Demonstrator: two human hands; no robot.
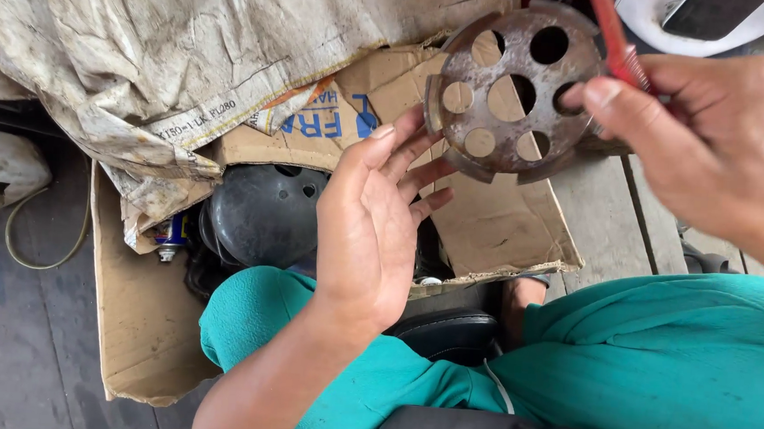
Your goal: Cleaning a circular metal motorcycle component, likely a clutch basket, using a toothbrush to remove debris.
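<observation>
A round rusty metal drum (520,59) with several round holes is held up above a cardboard box. My right hand (713,146) grips its right edge, thumb pressed on the face, and also holds a red-handled brush (610,30) that crosses the drum's top right. My left hand (373,223) is open, palm up, fingers spread just below and left of the drum. Its fingertips sit close to the rim; whether they touch it I cannot tell.
A torn cardboard box (496,221) lies on grey wooden planks (3,341) and holds a black rounded part (263,212) and a small blue can (171,233). A dirty woven sack (145,41) drapes over its left. My teal trouser legs (656,364) fill the lower right.
</observation>
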